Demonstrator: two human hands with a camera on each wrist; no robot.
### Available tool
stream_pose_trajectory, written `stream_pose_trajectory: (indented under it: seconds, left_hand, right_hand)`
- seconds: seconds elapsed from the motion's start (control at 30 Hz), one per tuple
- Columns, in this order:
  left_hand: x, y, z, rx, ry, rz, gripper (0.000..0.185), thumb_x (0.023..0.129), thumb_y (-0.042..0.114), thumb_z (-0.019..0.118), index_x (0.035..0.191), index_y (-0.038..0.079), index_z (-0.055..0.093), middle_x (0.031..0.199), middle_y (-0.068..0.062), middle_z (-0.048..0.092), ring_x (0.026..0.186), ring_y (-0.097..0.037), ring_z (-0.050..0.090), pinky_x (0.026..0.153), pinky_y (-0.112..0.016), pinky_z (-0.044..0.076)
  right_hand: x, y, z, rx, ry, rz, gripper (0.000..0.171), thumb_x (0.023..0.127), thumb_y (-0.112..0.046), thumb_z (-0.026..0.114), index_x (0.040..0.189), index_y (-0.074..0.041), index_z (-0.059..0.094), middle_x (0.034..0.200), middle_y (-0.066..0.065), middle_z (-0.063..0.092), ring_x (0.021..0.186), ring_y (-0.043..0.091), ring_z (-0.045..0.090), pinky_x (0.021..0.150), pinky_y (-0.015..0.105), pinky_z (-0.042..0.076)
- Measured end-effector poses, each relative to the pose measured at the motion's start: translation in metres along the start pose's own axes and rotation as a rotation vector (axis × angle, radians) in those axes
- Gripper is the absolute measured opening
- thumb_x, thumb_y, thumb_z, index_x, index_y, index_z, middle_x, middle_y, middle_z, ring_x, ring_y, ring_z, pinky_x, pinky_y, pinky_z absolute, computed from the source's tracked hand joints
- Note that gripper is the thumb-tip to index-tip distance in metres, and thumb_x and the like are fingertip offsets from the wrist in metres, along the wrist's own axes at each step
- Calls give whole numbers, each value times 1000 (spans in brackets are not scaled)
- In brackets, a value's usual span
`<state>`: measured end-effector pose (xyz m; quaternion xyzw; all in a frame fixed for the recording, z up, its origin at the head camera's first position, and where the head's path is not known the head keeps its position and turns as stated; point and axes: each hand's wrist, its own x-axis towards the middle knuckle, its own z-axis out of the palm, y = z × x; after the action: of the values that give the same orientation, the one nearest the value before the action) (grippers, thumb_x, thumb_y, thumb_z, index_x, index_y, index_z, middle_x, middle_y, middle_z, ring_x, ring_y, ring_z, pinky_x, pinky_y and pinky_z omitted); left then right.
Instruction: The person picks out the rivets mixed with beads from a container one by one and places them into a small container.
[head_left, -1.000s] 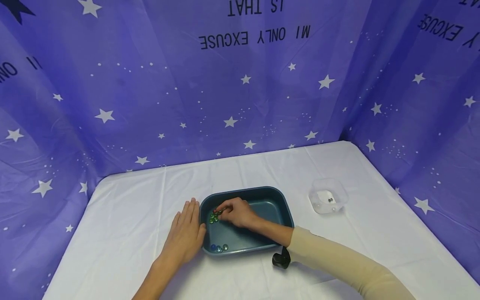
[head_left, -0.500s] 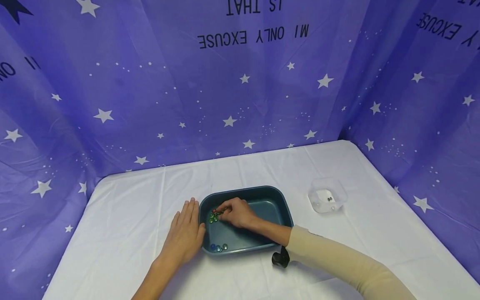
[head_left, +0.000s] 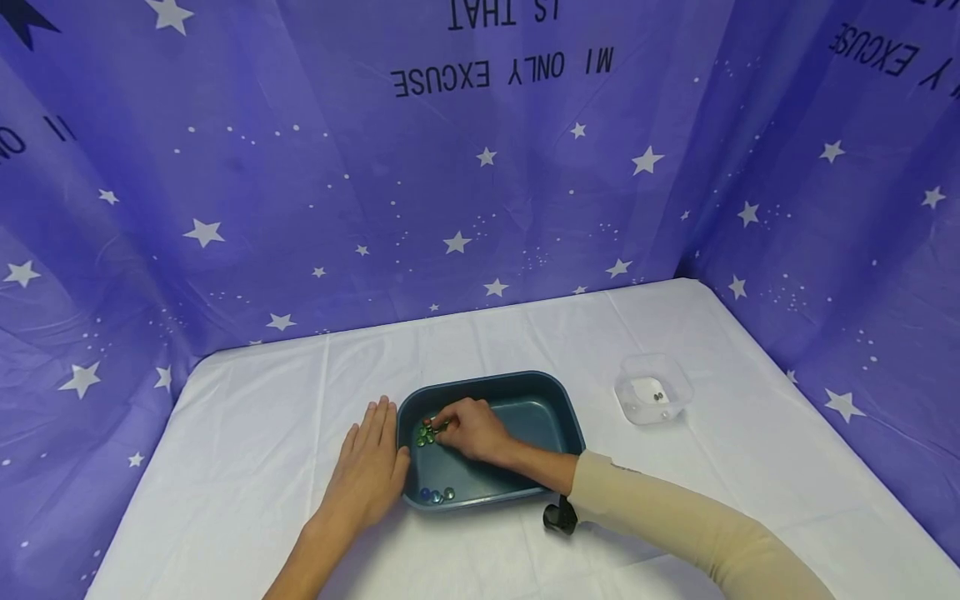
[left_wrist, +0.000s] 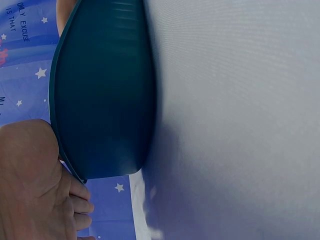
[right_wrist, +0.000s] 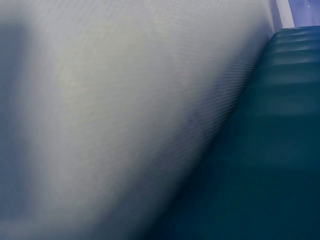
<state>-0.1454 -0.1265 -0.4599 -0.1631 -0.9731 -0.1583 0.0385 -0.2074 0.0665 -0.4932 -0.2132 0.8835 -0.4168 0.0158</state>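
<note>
Inside the tray (head_left: 555, 400), right hand (head_left: 468, 429) seemingly pinches green beads (head_left: 425, 434).

You're facing a table (head_left: 247, 433) covered by a white cloth (head_left: 750, 467) with fold creases running across it. A purple backdrop (head_left: 315, 183) printed with white stars and small dots hangs behind the table and wraps round both sides, sagging in soft folds. Black lettering on it reads upside down, "MI ONLY EXCUSE" (head_left: 501, 71). The light is even, with faint shadows on the cloth.
</note>
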Motion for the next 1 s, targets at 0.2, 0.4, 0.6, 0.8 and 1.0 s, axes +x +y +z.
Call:
stream_pose_trajectory:
  seconds: [0.2,0.4,0.6,0.8,1.0]
  left_hand:
    - [0,0,0,6,5,3,64,101,21,51,150,-13,29,158,-28,26,146,-42,22,114,-60,21]
    - [0,0,0,3,-2,-6,64,101,21,51,150,-13,29,158,-28,25,147,-42,21,114,-60,21]
    - [-1,0,0,1,0,-8,64,101,21,52,150,-13,29,158,-28,26,147,-42,21,114,-60,21]
    - [-1,0,0,2,-5,-6,64,101,21,51,151,-13,28,158,-27,25,147,-41,20,114,-60,20]
    - [0,0,0,11,1,-3,64,101,21,52,150,-13,30,158,-27,26,147,-41,21,114,-61,21]
  right_hand:
    - [0,0,1,-14,10,-13,12,80,-8,79,91,-9,80,60,-11,58,52,-3,49,48,18,39]
    - [0,0,1,-16,5,-36,8,80,-7,80,88,-8,79,60,-10,59,53,-2,50,50,17,40]
    - [1,-1,1,-12,6,-29,6,81,-8,79,87,-9,79,61,-11,61,55,-3,52,51,18,42]
    - [2,-3,-4,24,36,-54,8,82,-8,79,90,-9,79,67,-10,65,62,-1,57,58,19,46]
    - [2,-6,-12,45,61,-58,9,83,-10,79,91,-12,80,79,-7,72,71,-1,62,65,19,50]
